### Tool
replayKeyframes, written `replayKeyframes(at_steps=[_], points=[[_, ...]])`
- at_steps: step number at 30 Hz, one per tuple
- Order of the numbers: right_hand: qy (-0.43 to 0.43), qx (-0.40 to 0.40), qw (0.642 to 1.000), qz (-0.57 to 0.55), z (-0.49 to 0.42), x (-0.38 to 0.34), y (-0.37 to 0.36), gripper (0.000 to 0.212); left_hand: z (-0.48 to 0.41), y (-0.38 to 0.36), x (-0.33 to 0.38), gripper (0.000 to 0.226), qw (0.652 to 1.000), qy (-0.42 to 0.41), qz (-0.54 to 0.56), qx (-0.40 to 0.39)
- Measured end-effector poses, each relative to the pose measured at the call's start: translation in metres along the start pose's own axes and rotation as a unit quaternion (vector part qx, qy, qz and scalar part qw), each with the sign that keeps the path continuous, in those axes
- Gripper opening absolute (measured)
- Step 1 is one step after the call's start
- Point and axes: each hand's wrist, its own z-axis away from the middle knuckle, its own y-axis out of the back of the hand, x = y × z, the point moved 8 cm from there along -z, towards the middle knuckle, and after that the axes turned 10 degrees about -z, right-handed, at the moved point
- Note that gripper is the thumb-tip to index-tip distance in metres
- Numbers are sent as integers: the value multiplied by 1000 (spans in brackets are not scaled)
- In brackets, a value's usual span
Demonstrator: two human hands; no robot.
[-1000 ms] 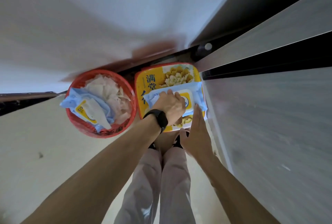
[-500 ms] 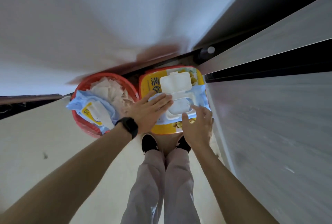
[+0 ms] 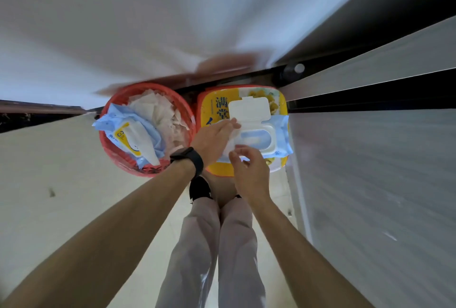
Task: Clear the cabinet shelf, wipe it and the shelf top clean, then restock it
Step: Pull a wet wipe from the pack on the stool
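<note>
A blue wet wipes pack (image 3: 278, 134) lies on a yellow tin box with a red rim (image 3: 214, 110) on the floor. The pack's white flip lid (image 3: 248, 110) stands open. My left hand (image 3: 213, 138), with a black watch on the wrist, presses flat on the left end of the pack. A white wipe (image 3: 229, 146) sticks out from the opening between my hands. My right hand (image 3: 249, 169) pinches the near edge of that wipe with thumb and fingers.
A red round basket (image 3: 116, 157) left of the tin holds crumpled white tissues and another blue wipes pack (image 3: 133, 134). Grey cabinet panels (image 3: 370, 184) rise along the right. My legs and black shoes stand on the beige floor (image 3: 61, 196) below.
The pack's lid was flipped open. My left hand slid to the pack's left end, and my right hand moved from beside the pack onto the wipe at the opening.
</note>
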Motion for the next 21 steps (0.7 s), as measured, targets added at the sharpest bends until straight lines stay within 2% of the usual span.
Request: replayKeyframes(at_steps=[1,4,7,10,14,18,21], points=[[-3,-6,1000,14,2,4,-2,15,-1,3,0,35,1000,11,-6,3],[-39,8,999,-14,-1,12,6,5,-1,2,10,28,981,-57,-185,-16],[-42,88,994,-41,-8,9,32,8,-1,1,13,29,947,-112,-300,-14],[23,108,989,101,-24,-10,48,8,3,-4,11,56,923,-153,-351,16],[111,51,931,344,-51,-18,39,18,10,-18,7,57,922,-146,-357,12],[212,-20,873,440,-52,-22,25,10,13,-22,11,51,925,-125,-358,27],[219,-38,859,462,-51,-22,24,7,16,-24,11,55,916,-114,-384,24]])
